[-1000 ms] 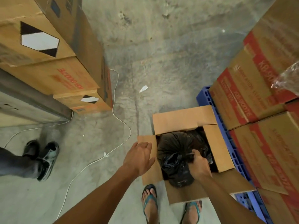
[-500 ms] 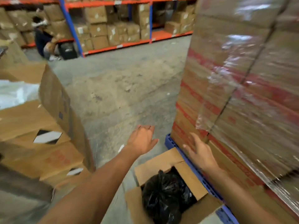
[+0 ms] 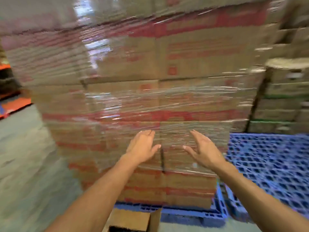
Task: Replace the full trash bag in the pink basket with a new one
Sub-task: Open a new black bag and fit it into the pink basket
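My left hand (image 3: 143, 146) and my right hand (image 3: 203, 149) are both raised in front of me, open, fingers apart, holding nothing. They hover before a tall stack of shrink-wrapped cartons (image 3: 133, 91), not touching it as far as I can tell. At the bottom edge only a flap of the open cardboard box (image 3: 132, 219) shows; a dark sliver under it may be the black trash bag. No pink basket is in view. The picture is blurred by motion.
The wrapped cartons stand on a blue plastic pallet (image 3: 192, 215). An empty blue pallet (image 3: 270, 166) lies to the right, with more stacked cartons (image 3: 284, 101) behind it. Grey concrete floor (image 3: 25, 156) stretches to the left, with orange racking (image 3: 13, 104) at the far left.
My right hand let go of the black bag in the box. Both hands rose, open, as my view swung up and right from the box to the wrapped cartons.
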Demonstrator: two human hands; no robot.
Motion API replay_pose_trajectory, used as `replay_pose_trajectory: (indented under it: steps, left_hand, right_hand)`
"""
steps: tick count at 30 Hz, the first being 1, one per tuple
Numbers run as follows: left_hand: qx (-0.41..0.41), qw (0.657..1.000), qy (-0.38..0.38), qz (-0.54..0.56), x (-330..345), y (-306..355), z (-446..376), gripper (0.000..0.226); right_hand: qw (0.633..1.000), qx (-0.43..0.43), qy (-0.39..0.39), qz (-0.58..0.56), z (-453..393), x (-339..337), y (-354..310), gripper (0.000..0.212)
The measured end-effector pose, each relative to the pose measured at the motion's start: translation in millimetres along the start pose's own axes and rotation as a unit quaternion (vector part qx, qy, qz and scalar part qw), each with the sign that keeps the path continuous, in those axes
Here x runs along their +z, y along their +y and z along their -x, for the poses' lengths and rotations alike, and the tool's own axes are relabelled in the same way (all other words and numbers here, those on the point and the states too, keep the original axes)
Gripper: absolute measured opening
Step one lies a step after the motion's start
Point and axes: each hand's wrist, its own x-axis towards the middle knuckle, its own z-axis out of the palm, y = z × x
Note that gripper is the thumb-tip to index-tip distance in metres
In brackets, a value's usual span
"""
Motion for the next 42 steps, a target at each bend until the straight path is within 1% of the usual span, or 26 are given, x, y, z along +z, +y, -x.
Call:
replay_pose_trajectory:
  steps: [1, 3, 8, 10, 12, 15, 19, 22, 25, 29, 33, 35, 37, 42]
  left_hand:
    - [0.022, 1.000, -0.002, 0.007, 1, 28, -14, 0.068]
    - [0.084, 0.996, -0.011, 0.022, 3, 104, -40, 0.069]
    - [0.192, 0.978, -0.049, 0.070, 40, 289, -61, 0.067]
    - [0.233, 0.966, -0.077, 0.082, 62, 355, -61, 0.064]
    - [0.269, 0.952, -0.116, 0.085, 80, 419, -57, 0.062]
    - [0.325, 0.926, -0.174, 0.080, 110, 507, -53, 0.063]
    - [0.388, 0.891, -0.222, 0.083, 156, 610, -50, 0.059]
    - [0.422, 0.868, -0.249, 0.084, 195, 684, -65, 0.051]
    - [0.451, 0.845, -0.275, 0.086, 238, 756, -86, 0.048]
    - [0.467, 0.819, -0.320, 0.098, 270, 842, -109, 0.042]
    - [0.452, 0.811, -0.354, 0.109, 298, 911, -127, 0.032]
    - [0.434, 0.811, -0.375, 0.113, 311, 942, -135, 0.032]
    - [0.413, 0.820, -0.378, 0.114, 327, 971, -143, 0.033]
    - [0.302, 0.867, -0.378, 0.121, 378, 1035, -148, 0.036]
  right_hand:
    - [1.000, 0.025, 0.018, 0.003, 11, -19, 21, 0.075]
    - [0.995, 0.085, 0.053, 0.006, 46, -63, 75, 0.075]
    - [0.975, 0.206, 0.077, 0.035, 154, -153, 208, 0.076]
    - [0.963, 0.249, 0.095, 0.036, 201, -181, 256, 0.078]
    - [0.946, 0.302, 0.113, 0.032, 247, -205, 298, 0.074]
    - [0.920, 0.368, 0.129, 0.032, 307, -228, 351, 0.071]
    - [0.886, 0.449, 0.116, 0.012, 372, -233, 419, 0.063]
    - [0.861, 0.496, 0.111, -0.005, 402, -243, 468, 0.053]
    - [0.841, 0.530, 0.109, 0.010, 417, -261, 514, 0.058]
    - [0.804, 0.589, 0.083, 0.020, 433, -292, 584, 0.064]
    - [0.786, 0.612, 0.084, 0.017, 451, -324, 648, 0.066]
    - [0.787, 0.613, 0.077, 0.006, 460, -336, 683, 0.064]
    - [0.792, 0.608, 0.062, -0.004, 468, -344, 725, 0.064]
    - [0.835, 0.548, 0.011, -0.042, 488, -356, 850, 0.061]
